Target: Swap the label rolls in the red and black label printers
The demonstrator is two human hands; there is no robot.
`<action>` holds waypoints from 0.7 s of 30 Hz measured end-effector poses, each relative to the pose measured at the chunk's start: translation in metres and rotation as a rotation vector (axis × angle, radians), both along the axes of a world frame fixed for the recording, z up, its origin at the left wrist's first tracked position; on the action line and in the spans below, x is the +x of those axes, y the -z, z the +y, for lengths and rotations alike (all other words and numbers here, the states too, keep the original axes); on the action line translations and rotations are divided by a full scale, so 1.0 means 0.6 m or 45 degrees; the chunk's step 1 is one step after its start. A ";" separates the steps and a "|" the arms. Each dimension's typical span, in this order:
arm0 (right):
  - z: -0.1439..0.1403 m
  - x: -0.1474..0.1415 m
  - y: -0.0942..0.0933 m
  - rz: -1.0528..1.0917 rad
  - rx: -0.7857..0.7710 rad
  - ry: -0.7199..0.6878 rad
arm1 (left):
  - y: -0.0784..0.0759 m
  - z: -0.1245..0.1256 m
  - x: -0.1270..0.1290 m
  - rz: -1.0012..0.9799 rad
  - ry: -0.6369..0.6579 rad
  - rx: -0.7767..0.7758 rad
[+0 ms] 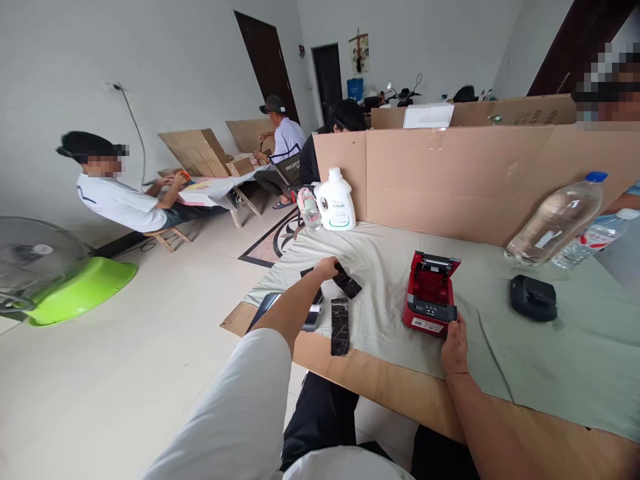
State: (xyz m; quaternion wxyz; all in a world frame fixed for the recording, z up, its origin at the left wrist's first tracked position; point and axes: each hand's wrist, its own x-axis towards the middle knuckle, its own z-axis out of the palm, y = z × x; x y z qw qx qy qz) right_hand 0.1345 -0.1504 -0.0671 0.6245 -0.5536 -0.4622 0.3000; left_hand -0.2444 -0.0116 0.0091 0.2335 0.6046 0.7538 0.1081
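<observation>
Your left hand point(327, 268) pinches a black strip point(347, 281); your right hand point(454, 343) grips the red printer point(430, 293), its near label point(427, 325) unreadable.

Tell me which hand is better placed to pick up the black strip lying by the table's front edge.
Probably left. The left hand already rests on the black pieces just behind that strip, on the same side. The right hand is touching the red printer, farther away.

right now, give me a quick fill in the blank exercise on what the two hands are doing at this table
1. The right hand rests against the near edge of the ____ label printer.
2. The left hand touches a ____ glossy strip.
3. The printer's lid stands ____.
4. The white jug stands in front of the ____ partition.

Missing words: red; black; open; cardboard
</observation>
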 end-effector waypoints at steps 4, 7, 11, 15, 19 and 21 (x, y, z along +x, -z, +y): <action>-0.001 0.000 -0.004 -0.023 0.019 0.013 | 0.002 0.001 -0.014 0.092 0.038 -0.059; -0.003 0.001 -0.006 -0.024 0.015 0.006 | -0.016 0.001 -0.042 0.115 0.013 -0.041; -0.003 0.001 -0.006 -0.007 0.019 -0.020 | -0.037 -0.008 -0.092 0.148 -0.088 -0.079; -0.001 0.001 -0.003 0.005 0.007 -0.013 | -0.027 -0.037 -0.109 0.141 -0.136 -0.152; 0.001 0.004 0.003 -0.013 0.000 -0.027 | -0.017 -0.063 -0.106 0.067 -0.183 -0.099; 0.002 0.005 0.006 -0.015 -0.004 -0.031 | -0.028 -0.070 -0.108 0.008 -0.209 -0.079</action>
